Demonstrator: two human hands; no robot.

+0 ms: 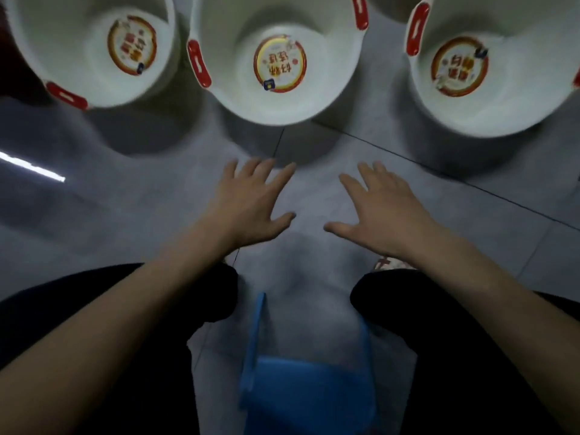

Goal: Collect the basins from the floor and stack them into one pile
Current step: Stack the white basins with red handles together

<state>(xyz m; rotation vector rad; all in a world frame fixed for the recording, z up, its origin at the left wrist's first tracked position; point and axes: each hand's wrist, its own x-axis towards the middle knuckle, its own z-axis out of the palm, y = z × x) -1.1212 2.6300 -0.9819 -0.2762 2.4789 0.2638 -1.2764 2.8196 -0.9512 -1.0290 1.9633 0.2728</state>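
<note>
1. Your left basin (91,48) sits on the floor (125,199) ahead and to the left of your left hand (251,205), well apart from it. The top and left edges of the view cut it off, and only one red handle (66,95) shows, on its near rim.
2. Your left hand is open with the fingers spread and the palm down. It grips nothing and hangs over bare tile.
3. The middle basin (277,58) lies straight ahead, between the lines of your two hands. This is the relation that matters: its near rim is closest to your left fingertips, though not touching them. Its two handles run on a diagonal, the near-left handle (198,63) on your left hand's side and the far-right handle (360,11) further from your right. I judge it the natural first pick.
4. Your right hand (379,211) is open too, fingers splayed and empty.
5. The right basin (496,67) stands ahead and to the right of that hand, the right edge of the view clipping it.
6. Hard to read:
   - A pale curved rim (389,7) shows at the top between the middle and right basins. I cannot tell whether it is another basin.
   - The labels in the basin bottoms are blurred.
   - Something red and white (384,262) peeks from under your right wrist — too hidden to name.
   - A blue stool (307,387) shows between your knees.
</note>
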